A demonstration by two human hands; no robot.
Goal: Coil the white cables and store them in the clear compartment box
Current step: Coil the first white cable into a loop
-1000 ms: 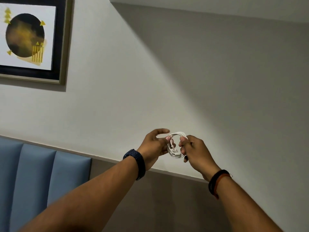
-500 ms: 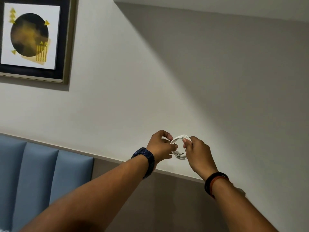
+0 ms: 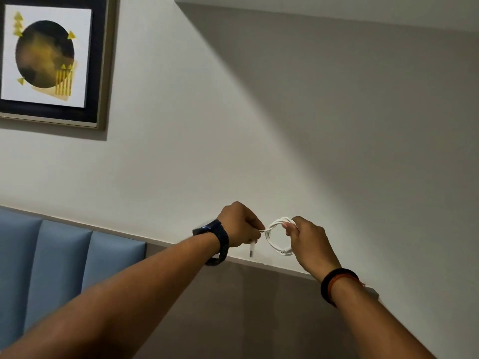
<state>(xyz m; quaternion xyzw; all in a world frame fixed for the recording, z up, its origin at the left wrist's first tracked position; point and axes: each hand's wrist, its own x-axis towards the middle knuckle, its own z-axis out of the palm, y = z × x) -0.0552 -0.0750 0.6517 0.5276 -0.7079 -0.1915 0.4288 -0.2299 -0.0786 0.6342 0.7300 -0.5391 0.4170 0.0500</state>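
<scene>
1. Held white cable [image 3: 271,244] coiled in a small ring, in mid-air before the wall [image 3: 285,125], between both hands.
2. Gripped ring's upper right side with right hand [image 3: 308,242], fingers curled round the loops.
3. Pinched the loose strand with left hand [image 3: 239,225], fingers curled tight, strand running to ring's left side, plug [image 3: 251,250] dangling below the fist.
4. Wore watch [image 3: 217,239] on left wrist, bands [image 3: 334,283] on right.
5. Noted framed picture [image 3: 51,60] upper left, blue padded panel [image 3: 59,268] lower left.
</scene>
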